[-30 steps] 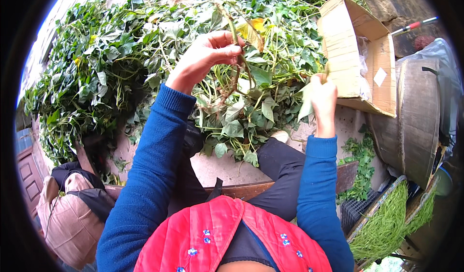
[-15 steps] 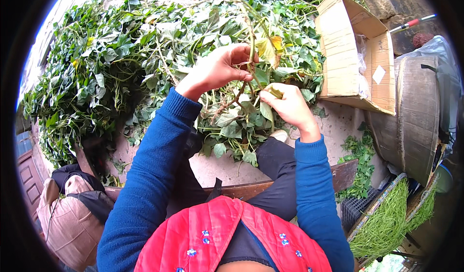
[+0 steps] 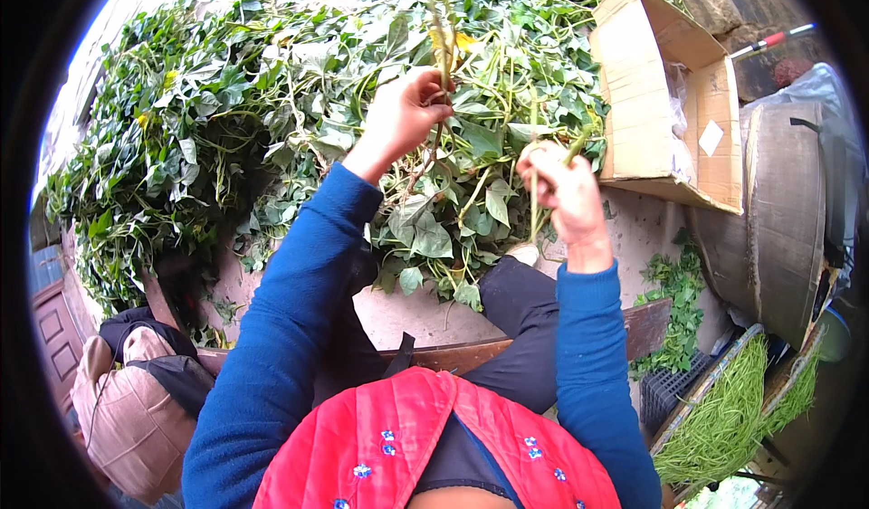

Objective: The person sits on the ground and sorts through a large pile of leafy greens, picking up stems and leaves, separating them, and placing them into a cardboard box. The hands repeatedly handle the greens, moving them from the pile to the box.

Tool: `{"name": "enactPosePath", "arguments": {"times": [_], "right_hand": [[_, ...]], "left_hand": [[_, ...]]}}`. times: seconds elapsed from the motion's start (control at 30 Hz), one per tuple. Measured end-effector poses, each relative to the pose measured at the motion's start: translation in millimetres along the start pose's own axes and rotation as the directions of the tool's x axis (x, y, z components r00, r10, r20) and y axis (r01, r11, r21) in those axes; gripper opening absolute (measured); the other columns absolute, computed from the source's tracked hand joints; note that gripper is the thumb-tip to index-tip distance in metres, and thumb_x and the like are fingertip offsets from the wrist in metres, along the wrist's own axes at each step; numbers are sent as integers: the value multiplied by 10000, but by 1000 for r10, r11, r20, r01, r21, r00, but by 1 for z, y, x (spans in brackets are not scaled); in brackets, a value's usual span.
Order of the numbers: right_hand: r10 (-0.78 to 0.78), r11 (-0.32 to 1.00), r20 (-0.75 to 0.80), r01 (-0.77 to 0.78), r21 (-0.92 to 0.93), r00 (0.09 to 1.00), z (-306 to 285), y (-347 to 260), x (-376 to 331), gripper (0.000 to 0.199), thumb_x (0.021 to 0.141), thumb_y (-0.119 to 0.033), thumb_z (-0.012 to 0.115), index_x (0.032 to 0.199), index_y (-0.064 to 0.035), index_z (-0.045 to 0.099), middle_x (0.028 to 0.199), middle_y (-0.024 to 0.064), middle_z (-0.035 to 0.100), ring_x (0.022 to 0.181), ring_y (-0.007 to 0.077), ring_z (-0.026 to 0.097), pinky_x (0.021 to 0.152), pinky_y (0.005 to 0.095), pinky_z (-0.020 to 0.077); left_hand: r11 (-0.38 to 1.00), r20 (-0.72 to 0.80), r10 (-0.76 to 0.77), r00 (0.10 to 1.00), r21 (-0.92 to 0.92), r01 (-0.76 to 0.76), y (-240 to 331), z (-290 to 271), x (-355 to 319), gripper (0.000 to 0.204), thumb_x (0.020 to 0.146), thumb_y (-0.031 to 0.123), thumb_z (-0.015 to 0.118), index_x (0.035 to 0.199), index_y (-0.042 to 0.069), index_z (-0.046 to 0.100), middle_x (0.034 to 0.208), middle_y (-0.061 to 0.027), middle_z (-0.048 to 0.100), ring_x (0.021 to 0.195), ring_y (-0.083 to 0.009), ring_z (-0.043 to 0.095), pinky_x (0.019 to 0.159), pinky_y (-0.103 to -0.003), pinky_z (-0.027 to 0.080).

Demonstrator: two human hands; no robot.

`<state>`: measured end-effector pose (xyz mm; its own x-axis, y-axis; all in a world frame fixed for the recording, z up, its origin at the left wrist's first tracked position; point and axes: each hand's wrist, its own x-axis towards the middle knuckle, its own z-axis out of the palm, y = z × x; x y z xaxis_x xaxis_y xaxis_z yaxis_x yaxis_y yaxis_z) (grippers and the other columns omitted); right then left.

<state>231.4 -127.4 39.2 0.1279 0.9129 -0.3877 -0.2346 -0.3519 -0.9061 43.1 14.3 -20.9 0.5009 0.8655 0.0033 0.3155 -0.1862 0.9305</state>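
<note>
My left hand is closed around a long vine that rises above the fist, with brownish roots or stalks hanging below it. To the right, my right hand is closed on thin green stems, whose ends stick out above and below the fingers. Both hands are held over a broad heap of leafy vines with heart-shaped green leaves and a few yellowed ones. A gap separates the two hands.
Right of the heap stands an open cardboard box, and beside it a large wooden tub. Trimmed green stems fill a basket at the lower right. A wooden bench crosses under me; a pinkish bag-like bundle is at the lower left.
My hands have moved apart. The left shifted left with the vine; the right moved right and slightly down, with green stems in its fingers.
</note>
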Motion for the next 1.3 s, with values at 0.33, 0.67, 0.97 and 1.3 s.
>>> {"name": "enactPosePath", "arguments": {"times": [0.33,0.67,0.97,1.3], "right_hand": [[-142,816,-16,108,-568,990,-6,14,12,256,846,-163,632,1057,-19,655,682,-40,572,583,30,435,525,201,347],[-81,763,-123,-18,-646,989,7,8,16,207,829,-176,606,916,4,661,690,42,636,604,75,535,565,241,438],[-426,857,-470,179,-483,773,-22,15,34,240,911,-130,524,1101,-21,622,796,23,643,671,84,565,619,244,463],[-539,475,184,477,-739,822,29,22,28,83,786,-63,609,857,-73,649,765,95,609,688,272,627,599,342,490]], "left_hand": [[674,67,-121,990,-727,132,18,-48,0,288,831,13,629,1108,29,552,916,-66,627,853,-186,660,744,-279,543],[648,-44,-153,987,-759,66,13,-62,2,262,815,-4,641,1063,7,558,933,-107,626,847,-220,661,755,-316,552],[683,-13,-102,995,-728,60,18,-52,-4,269,814,4,645,1065,44,557,951,-72,622,887,-203,650,783,-308,536],[892,206,-36,978,-434,124,26,-18,-12,240,847,127,652,1059,26,606,877,-26,642,783,-77,591,687,-215,473]]}}
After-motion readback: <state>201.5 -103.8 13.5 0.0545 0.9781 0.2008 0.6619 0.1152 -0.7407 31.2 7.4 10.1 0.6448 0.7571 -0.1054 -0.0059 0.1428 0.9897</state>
